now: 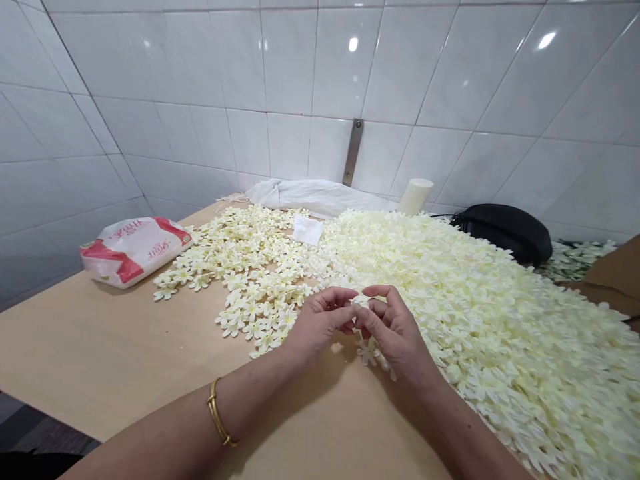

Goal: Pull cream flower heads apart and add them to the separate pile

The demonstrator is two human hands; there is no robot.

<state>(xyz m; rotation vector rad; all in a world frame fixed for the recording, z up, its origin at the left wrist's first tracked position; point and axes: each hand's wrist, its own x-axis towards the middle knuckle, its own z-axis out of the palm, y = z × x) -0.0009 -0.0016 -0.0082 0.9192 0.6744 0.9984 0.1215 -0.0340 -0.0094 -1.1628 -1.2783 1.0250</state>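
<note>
My left hand [323, 318] and my right hand [389, 328] meet above the front middle of the table. Between their fingertips is a small pale artificial flower [361, 302], pinched from both sides and partly covered by the fingers. A few loose petals show under my right hand. To the right spreads a deep heap of cream-white artificial flowers [480, 313]. On the left, a thinner layer of yellowish-white flowers [235, 253] lies across the wood, its near edge close to my left hand.
A red and white tissue pack [135, 250] lies at the table's left. A white paper piece [307, 230] rests on the flowers. Along the tiled wall are white sheeting [320, 197], a white roll [416, 196] and a black bag [505, 233]. Brown cardboard [613, 277] stands at right.
</note>
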